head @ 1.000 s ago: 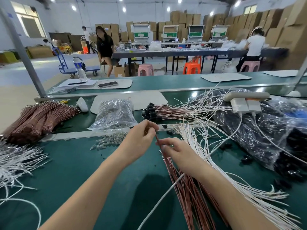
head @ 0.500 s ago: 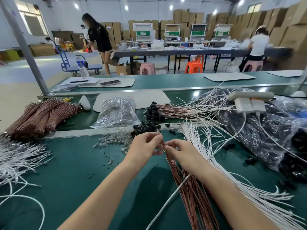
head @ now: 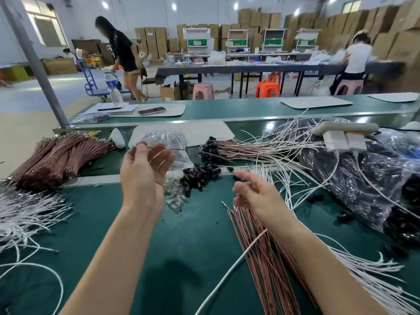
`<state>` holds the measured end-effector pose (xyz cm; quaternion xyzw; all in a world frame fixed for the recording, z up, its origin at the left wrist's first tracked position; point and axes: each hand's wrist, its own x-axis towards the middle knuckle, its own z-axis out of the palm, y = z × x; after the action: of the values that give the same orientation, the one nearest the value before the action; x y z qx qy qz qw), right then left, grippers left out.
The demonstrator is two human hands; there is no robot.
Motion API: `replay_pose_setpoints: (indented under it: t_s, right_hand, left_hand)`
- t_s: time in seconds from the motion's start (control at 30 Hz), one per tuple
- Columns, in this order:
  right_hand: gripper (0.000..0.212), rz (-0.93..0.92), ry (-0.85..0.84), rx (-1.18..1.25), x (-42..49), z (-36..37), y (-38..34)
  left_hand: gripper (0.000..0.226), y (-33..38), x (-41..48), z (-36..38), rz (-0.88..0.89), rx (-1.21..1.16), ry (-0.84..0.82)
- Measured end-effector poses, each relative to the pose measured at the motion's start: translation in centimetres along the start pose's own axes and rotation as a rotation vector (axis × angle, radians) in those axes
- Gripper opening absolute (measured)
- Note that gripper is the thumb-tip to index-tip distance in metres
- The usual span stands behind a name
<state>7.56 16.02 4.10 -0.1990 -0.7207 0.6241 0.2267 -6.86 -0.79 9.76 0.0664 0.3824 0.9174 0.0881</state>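
- Hovering left of centre, the left hand point(head: 142, 171) is palm-up with its fingers loose; a thin brown wire point(head: 177, 148) lies across its fingertips, unpinched, and runs right toward the capped wires point(head: 238, 148);
- the right hand point(head: 256, 194), centre-right, is loosely curled and grasps nothing; it sits just above the brown wire bundle point(head: 261, 246) on the green table point(head: 181, 246).

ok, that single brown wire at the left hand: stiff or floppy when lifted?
Probably springy rather than limp: the wire runs almost straight from the left hand toward the black caps. Likely very light, being so thin. The brown bundle under the right hand fans out, so strands probably slide apart easily.
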Motion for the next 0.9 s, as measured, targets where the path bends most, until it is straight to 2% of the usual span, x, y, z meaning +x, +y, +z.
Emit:
replay_pose_setpoints:
  t_s: [0.07,0.13,0.23,0.33,0.47,0.63,0.8,0.9]
  right_hand:
    - [0.034,0.108,-0.119,0.337,-0.3,1.2,-0.5]
    - [0.036,0.200,-0.157,0.578,-0.5,2.5,-0.6]
    - [0.034,0.228,-0.165,0.712,-0.5,4.0,0.0]
    - [0.022,0.206,-0.138,0.703,-0.5,5.0,1.3]
    - [0.021,0.228,-0.147,0.682,-0.6,5.4,2.4]
    - [0.024,0.171,-0.038,0.754,-0.1,4.1,3.1]
    - [0.039,0.044,0.046,0.406,-0.1,3.0,3.3]
    - [0.041,-0.010,0.094,0.289,0.1,2.8,3.3]
  left_hand:
    - [0.014,-0.6,-0.2,-0.8,-0.063,-0.062,0.033]
    - [0.015,-2.1,-0.9,-1.9,-0.134,-0.074,0.055]
    - [0.018,-4.2,-1.7,-3.5,-0.186,-0.034,0.119]
    - [0.015,-5.9,-2.6,-4.7,-0.249,-0.020,0.090]
    - [0.025,-8.2,-4.2,-5.0,-0.300,0.164,-0.126]
    - [0.023,-7.7,-3.3,-5.5,-0.174,0.137,-0.030]
    - [0.022,-7.2,-3.0,-6.3,-0.051,0.241,-0.031]
    - [0.022,-7.3,-2.9,-6.2,-0.002,0.295,-0.033]
